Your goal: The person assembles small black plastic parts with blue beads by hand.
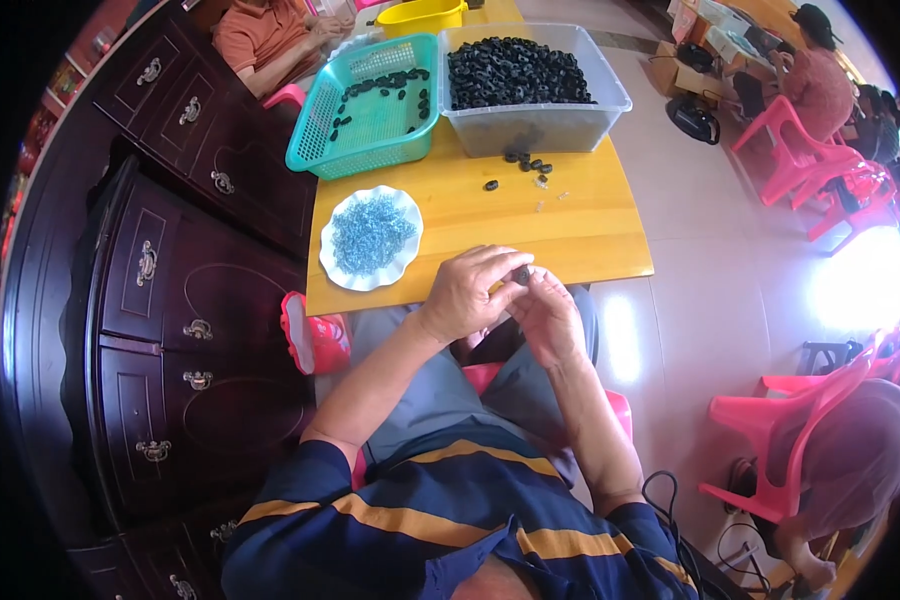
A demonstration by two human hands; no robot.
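Just over the table's near edge, both my hands meet around a small black ring-like part (522, 274). My left hand (467, 290) pinches it from the left between thumb and fingers. From the other side my right hand (553, 312) closes its fingertips at the same part; whether a smaller piece is between them is hidden. To the left lies a white scalloped plate (329, 262) heaped with small clear bluish pieces (372, 233). Several loose black parts (491, 185) and a few tiny clear bits (540, 207) lie on the wooden table (440, 215) beyond my hands.
At the table's far side stand a green mesh basket (360, 164) with some black parts and a clear bin (530, 134) full of them. A yellow tub (410, 18) is behind. Dark drawers (200, 320) line the left; pink chairs (790, 430) and other people are around.
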